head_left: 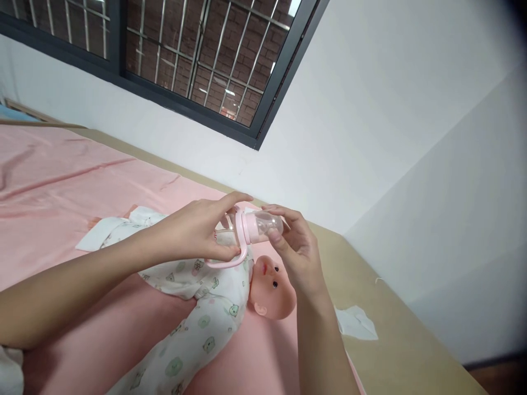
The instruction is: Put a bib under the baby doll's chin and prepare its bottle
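A baby bottle (249,227) with a pink collar, pink handle and clear cap lies nearly sideways between my hands, above a baby doll (274,288). My left hand (206,227) is wrapped round the clear body of the bottle near the handle. Around the clear cap (267,222) at the other end, the fingers and thumb of my right hand (294,241) are closed. The doll lies on its back in a white printed outfit (222,296), its head below the bottle. My left forearm crosses over the doll's body and hides part of it.
A pink sheet (41,192) covers much of the tan surface (382,312) under the doll. A folded white cloth (356,322) lies to the right of my right forearm. Behind stand a white wall (349,109) and a barred window (197,55).
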`<state>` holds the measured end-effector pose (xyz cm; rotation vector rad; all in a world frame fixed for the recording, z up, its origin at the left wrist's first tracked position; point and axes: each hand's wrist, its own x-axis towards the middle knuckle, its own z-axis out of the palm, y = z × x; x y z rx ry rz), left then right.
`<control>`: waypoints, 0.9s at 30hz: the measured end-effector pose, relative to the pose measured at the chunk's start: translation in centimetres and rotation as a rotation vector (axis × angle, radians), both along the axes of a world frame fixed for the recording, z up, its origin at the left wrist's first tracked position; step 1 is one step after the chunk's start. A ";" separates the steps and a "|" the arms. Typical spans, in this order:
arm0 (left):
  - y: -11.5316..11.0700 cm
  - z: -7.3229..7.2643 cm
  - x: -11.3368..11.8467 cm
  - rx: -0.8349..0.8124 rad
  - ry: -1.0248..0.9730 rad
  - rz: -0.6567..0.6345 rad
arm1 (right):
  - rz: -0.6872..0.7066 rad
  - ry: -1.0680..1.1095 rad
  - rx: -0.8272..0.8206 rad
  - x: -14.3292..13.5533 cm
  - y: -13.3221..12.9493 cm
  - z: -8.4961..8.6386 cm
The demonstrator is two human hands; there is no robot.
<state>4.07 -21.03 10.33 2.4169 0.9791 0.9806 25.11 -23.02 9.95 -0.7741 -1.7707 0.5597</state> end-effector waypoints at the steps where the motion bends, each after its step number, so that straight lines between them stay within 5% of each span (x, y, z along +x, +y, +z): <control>1: -0.1 0.1 0.0 -0.006 0.001 0.000 | 0.001 0.001 0.005 0.1 0.1 0.0; 11: 0.5 -0.2 -0.2 -0.038 -0.016 -0.079 | 0.097 0.036 0.036 0.1 0.7 -0.4; 27: 1.5 -0.2 -0.7 0.028 0.057 -0.001 | 0.075 0.058 0.066 -0.4 1.4 -1.5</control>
